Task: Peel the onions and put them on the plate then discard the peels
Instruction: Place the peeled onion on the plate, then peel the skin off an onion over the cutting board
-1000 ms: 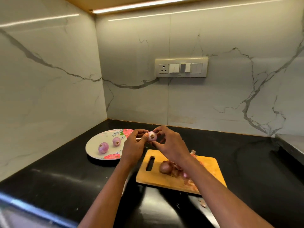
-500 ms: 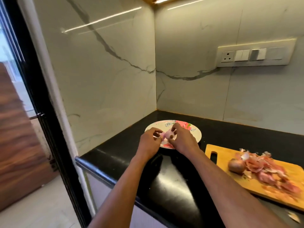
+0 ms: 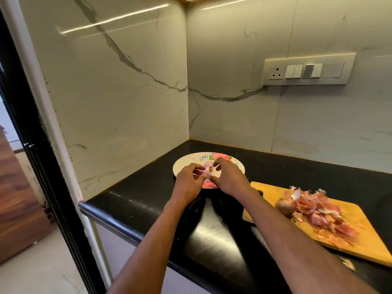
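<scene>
Both hands meet over the floral plate [image 3: 184, 164] in the counter's corner. The left hand [image 3: 188, 183] and right hand [image 3: 229, 181] pinch a peeled pinkish onion [image 3: 209, 171] between their fingertips, its brown root end facing up. Whether it touches the plate is hard to say. To the right, a wooden cutting board [image 3: 364, 236] carries one unpeeled onion [image 3: 285, 206] beside a heap of pink peels [image 3: 318, 211]. A switch panel [image 3: 307, 70] sits on the marble wall.

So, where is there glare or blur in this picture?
Head view: strip-light reflections streak the marble wall, and a soft glare lies on the black countertop; the wide lens bends the door frame; the onion peels look slightly blurred.
</scene>
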The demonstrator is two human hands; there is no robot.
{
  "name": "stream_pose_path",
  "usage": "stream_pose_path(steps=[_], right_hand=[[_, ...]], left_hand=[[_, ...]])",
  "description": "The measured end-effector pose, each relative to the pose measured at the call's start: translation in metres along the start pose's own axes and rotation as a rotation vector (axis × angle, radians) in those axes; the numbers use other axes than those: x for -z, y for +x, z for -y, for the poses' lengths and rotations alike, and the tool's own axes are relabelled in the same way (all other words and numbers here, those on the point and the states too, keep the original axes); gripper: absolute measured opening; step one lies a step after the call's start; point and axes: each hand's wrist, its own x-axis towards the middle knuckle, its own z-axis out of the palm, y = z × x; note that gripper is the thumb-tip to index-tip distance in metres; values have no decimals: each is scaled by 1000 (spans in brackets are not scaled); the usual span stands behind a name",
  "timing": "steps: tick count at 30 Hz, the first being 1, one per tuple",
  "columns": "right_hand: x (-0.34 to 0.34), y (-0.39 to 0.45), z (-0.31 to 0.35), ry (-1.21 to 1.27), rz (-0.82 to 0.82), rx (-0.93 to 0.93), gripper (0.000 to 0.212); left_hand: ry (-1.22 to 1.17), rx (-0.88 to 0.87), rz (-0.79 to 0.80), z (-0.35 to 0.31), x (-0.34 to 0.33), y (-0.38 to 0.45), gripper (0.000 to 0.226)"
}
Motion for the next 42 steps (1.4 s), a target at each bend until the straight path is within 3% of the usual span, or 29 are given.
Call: stream_pose_path(steps=[5,13,19,27,31,36,42], right_hand=[[22,-19,-13,13,-45,41,39],[78,-81,-65,32,-167,17,25],[107,-135,-104,95,-134,-25,21],[109,-157,-122,33,-82,40,41],[112,-156,-121,-2,-125,56,34],[128,-146,-123,221,-255,59,28],[146,-140,-147,360,-281,39,33]], left_hand=[[-29,-50,14,-18,-14,-8,26],[-63,-163,168,-76,-70,-41,23],[-20,-173,263,-98,-107,-72,22],[30,-113,317,-105,-111,-85,33],[-152,-85,328,-104,-111,-85,26],[-549,-23,397,-125,-109,-76,27],[-595,15,458,-148,-134,-49,29]])
